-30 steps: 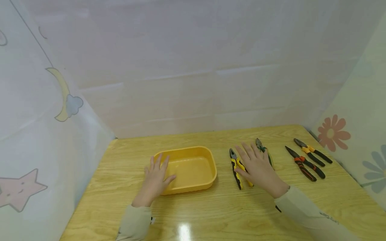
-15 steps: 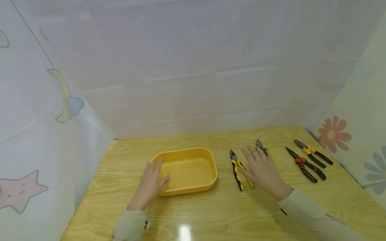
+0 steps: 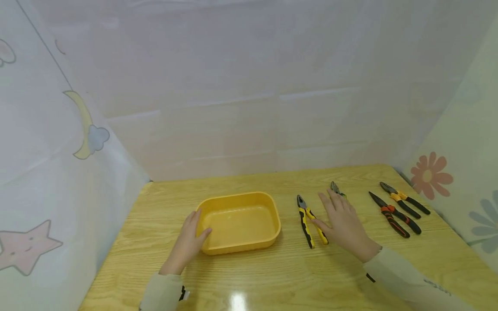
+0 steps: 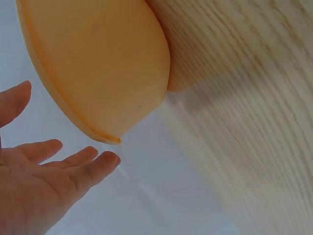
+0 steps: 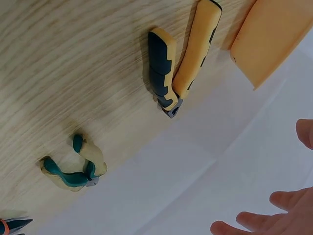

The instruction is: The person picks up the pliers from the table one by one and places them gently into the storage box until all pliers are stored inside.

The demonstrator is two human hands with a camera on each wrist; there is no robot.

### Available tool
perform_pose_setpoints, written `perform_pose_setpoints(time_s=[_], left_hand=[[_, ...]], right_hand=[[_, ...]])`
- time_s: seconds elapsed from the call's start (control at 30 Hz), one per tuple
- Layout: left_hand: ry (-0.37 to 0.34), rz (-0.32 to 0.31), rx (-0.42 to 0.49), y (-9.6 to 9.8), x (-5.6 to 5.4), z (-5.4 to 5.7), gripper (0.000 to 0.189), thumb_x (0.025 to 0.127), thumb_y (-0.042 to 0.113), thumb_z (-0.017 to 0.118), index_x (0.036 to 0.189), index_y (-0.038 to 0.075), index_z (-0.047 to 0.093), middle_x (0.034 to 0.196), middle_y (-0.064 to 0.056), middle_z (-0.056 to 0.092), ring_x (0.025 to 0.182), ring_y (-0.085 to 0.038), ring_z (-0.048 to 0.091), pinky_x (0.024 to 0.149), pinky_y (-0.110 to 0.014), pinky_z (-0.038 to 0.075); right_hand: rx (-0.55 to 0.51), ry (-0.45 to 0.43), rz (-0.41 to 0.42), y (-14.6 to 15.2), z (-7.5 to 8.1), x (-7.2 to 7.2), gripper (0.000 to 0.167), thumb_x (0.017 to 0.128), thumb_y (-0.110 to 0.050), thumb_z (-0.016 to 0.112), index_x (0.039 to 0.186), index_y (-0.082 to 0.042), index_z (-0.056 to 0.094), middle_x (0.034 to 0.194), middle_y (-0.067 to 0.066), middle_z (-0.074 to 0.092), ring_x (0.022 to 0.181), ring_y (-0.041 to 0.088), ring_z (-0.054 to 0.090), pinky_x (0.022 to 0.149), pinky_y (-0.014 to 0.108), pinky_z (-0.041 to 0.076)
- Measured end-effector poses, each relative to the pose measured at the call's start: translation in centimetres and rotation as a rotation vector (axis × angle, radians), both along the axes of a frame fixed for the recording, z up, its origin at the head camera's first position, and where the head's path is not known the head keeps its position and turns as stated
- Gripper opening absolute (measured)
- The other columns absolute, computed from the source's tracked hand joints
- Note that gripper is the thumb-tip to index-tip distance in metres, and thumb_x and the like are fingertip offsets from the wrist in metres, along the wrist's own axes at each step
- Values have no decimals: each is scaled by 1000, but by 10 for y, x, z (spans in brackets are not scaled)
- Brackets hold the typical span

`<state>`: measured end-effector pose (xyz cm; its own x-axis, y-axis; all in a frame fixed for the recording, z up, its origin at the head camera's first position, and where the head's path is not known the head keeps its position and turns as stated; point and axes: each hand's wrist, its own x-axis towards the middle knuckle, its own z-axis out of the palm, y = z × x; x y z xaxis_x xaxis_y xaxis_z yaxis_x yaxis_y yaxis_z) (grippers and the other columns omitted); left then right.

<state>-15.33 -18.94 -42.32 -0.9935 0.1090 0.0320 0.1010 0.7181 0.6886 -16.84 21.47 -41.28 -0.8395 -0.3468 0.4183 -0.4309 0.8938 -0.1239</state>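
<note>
My left hand [image 3: 187, 242] is at the left end of a yellow plastic tray [image 3: 237, 249], thumb reaching over the rim. In the left wrist view its fingers [image 4: 93, 171] spread just below the rim of the tray [image 4: 98, 73]. My right hand [image 3: 346, 224] hovers with spread fingers over the table, holding nothing. Combination pliers with yellow-and-black handles [image 3: 304, 224] lie left of it, handles apart. Partly hidden behind its fingers are green-handled pliers [image 3: 335, 187]; the right wrist view shows their curved handles [image 5: 66, 177] spread wide.
Right of my right hand lie long-nose pliers with red-and-black handles [image 3: 393, 214] and combination pliers with orange-and-black handles [image 3: 404, 199]. All rest on a wood-grain table [image 3: 288, 280]. A pale cloth backdrop [image 3: 249, 121] rises behind, with printed side panels.
My left hand has drawn back left and down, from over the tray to its left end. My right hand has shifted slightly right and down, uncovering more of the yellow-and-black pliers.
</note>
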Motion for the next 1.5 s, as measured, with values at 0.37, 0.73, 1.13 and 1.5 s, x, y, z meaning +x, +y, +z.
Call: perform_pose_setpoints(time_s=[0.37, 0.73, 1.13, 1.5], left_hand=[[-46, 76, 96, -4, -5, 0, 67, 100, 14, 56, 147, -14, 19, 149, -36, 21, 136, -51, 24, 109, -61, 24], [-123, 160, 190, -17, -14, 0, 64, 97, 8, 58, 147, -12, 23, 146, -35, 28, 124, -51, 42, 93, -54, 47], [-167, 178, 249, -25, -17, 8, 60, 93, 0, 59, 143, -17, 29, 138, -39, 37, 118, -51, 48, 91, -50, 50], [-270, 183, 398, -34, -24, 8, 60, 93, -4, 56, 143, -17, 26, 135, -39, 38, 117, -46, 48, 87, -45, 52]], right_hand=[[22, 30, -10, 3, -7, 1, 76, 82, -27, 78, 140, 7, 41, 132, 36, 46, 112, 53, 50, 82, 63, 47], [19, -5, -12, 1, -10, 2, 74, 83, -27, 78, 138, 8, 43, 131, 36, 47, 113, 53, 49, 69, 57, 53], [9, -74, -29, 0, -12, 2, 73, 85, -29, 76, 139, 7, 43, 132, 36, 47, 103, 55, 53, 49, 45, 53], [15, -72, -14, 0, -13, 1, 72, 86, -29, 75, 138, 8, 43, 130, 36, 48, 101, 54, 55, 55, 47, 54]])
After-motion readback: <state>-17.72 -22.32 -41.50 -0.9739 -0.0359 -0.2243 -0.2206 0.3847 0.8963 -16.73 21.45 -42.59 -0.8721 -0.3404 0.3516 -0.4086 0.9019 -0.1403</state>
